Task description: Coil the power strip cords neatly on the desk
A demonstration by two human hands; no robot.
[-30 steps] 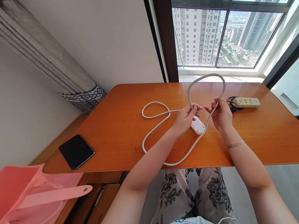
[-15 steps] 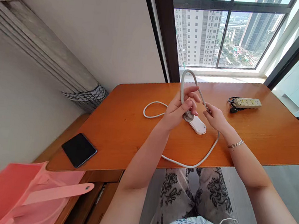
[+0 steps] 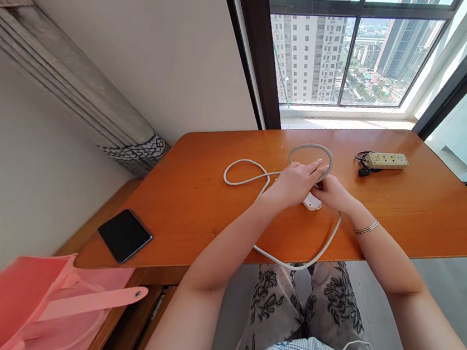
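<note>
A white power strip (image 3: 312,203) lies on the orange wooden table (image 3: 196,204), mostly covered by my hands. Its grey-white cable (image 3: 254,174) loops left across the table, forms a small coil behind my hands, and hangs over the front edge. My left hand (image 3: 298,180) presses down on the coil and strip, fingers laid over the cable. My right hand (image 3: 332,193) is curled beside it, pinching the cable at the strip's end.
A second beige power strip (image 3: 387,160) with a black cord lies at the back right. A black phone (image 3: 124,235) rests at the table's near-left corner. A pink bag (image 3: 29,303) sits lower left. A window is behind the table.
The raised cable loop has come down onto the table as a small coil. Both hands lowered onto the strip, the left flattening over the cable.
</note>
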